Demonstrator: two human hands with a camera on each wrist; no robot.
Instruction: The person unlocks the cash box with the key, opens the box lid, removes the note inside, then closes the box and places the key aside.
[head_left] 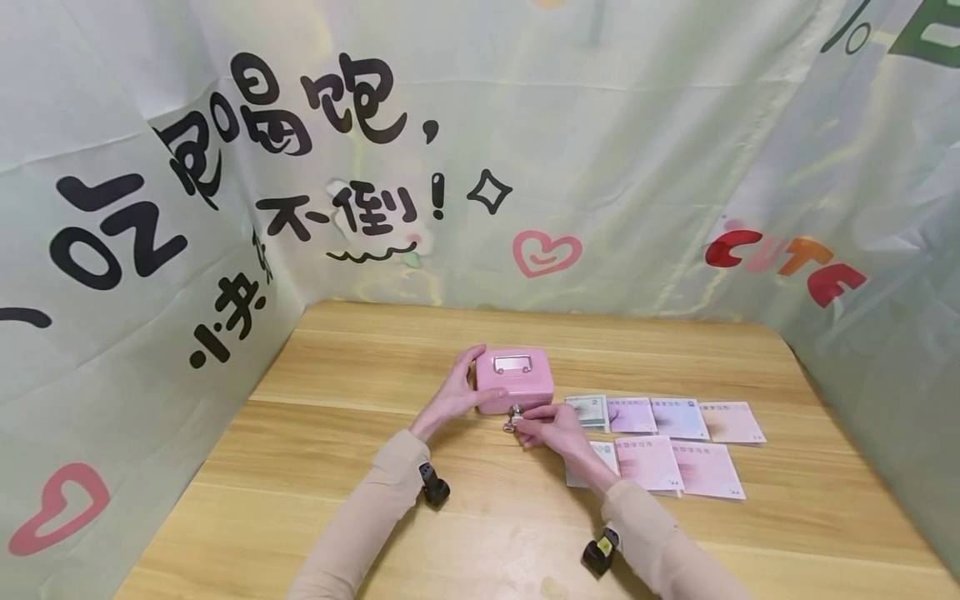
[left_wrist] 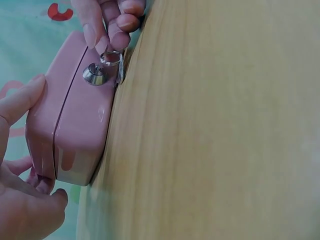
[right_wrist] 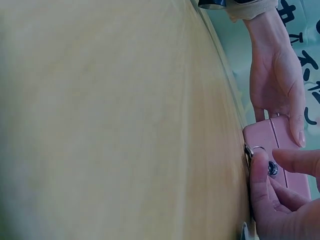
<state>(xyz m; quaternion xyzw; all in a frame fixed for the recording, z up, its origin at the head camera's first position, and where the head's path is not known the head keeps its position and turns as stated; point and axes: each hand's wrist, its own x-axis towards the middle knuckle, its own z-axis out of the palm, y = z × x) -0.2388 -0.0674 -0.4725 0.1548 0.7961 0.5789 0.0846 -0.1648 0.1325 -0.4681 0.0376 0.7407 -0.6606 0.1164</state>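
Note:
A closed pink cash box (head_left: 516, 385) with a metal handle on its lid sits on the table. My left hand (head_left: 457, 392) grips its left end, the thumb on the lid and the other fingers round the far side. On the front face is a round silver lock (left_wrist: 95, 75) with a key in it. A key ring (left_wrist: 111, 58) hangs there with another key (left_wrist: 120, 70) dangling. My right hand (head_left: 553, 429) has its curled fingertips at the lock, pinching the key, which they partly hide in the right wrist view.
To the right of the box, banknotes lie in two rows, among them a green note (head_left: 588, 412), a purple note (head_left: 632, 415), a blue note (head_left: 678, 418) and a pink note (head_left: 648, 463). The wooden table (head_left: 375, 367) meets a printed cloth (head_left: 450, 275) behind and at both sides.

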